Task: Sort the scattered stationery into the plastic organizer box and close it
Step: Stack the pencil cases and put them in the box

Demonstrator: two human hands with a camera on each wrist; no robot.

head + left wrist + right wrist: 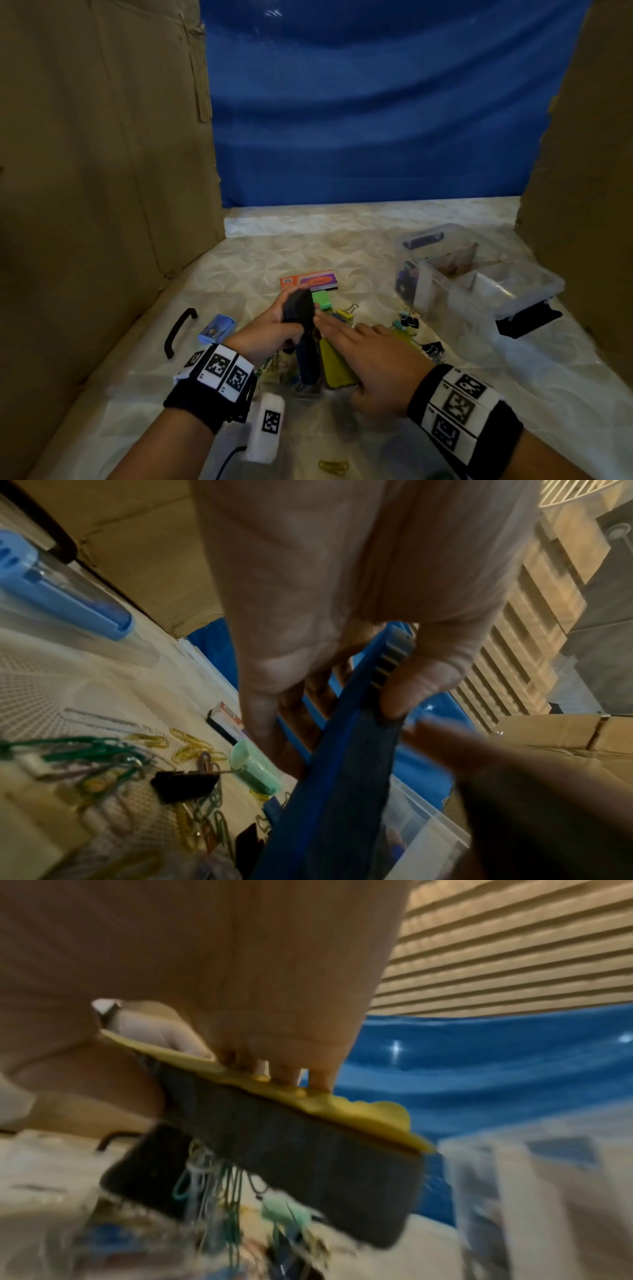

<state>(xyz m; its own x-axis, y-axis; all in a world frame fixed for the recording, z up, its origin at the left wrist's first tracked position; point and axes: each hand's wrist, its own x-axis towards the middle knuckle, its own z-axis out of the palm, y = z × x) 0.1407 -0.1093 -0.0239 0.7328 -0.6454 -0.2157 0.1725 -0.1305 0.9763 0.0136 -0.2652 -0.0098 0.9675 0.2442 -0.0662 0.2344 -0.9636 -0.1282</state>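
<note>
My left hand (294,313) grips the top end of a blue-backed board eraser (307,356) with dark felt, which stands tilted over the clutter. The left wrist view shows thumb and fingers of the left hand (342,696) pinching the blue eraser (342,791). Right beside it, my right hand (346,342) holds a yellow-backed eraser (337,370), fingers laid along its back. In the blurred right wrist view the yellow eraser (308,1139) is pinched by the right hand (240,1058), with paper clips hanging under its felt. The clear organizer box (513,291) stands open at the right.
Cardboard walls rise left and right, with a blue sheet behind. On the table lie a blue sharpener case (217,329), a black handle (180,334), an orange-purple box (308,280), a green eraser (322,298), binder clips (407,320) and yellow paper clips (334,466).
</note>
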